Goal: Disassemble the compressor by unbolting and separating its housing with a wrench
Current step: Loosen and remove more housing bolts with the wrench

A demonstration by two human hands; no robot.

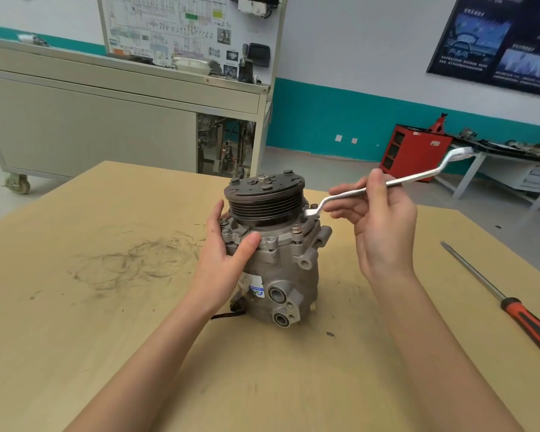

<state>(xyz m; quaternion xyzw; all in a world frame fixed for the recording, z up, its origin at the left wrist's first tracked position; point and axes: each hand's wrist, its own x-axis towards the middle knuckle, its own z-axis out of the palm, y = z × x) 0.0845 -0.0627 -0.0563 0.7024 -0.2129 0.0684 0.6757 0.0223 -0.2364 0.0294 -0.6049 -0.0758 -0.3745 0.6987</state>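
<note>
Two bare forearms reach forward over the tan worktop (75, 322), which carries dark scuff marks to the left, while a screwdriver (512, 310) with a red and black handle lies well apart at the right edge, touched by neither hand. The left hand (228, 254) grips the compressor (278, 269) on its left side, thumb laid across the front of the bolted flange and fingers wrapped round the far side. The compressor stands upright near the middle of the worktop, its two round ports facing the camera and the dark grooved pulley (264, 198) on top. Just right of it, the right hand (378, 226) is raised, pinching the shaft of a silver offset wrench (396, 182) between thumb and fingers. The wrench's lower end sits against the flange under the pulley's right rim; whether it is seated on a bolt cannot be told. Beyond stand a grey wheeled cabinet (91, 120) and a red cabinet (415, 151)
</note>
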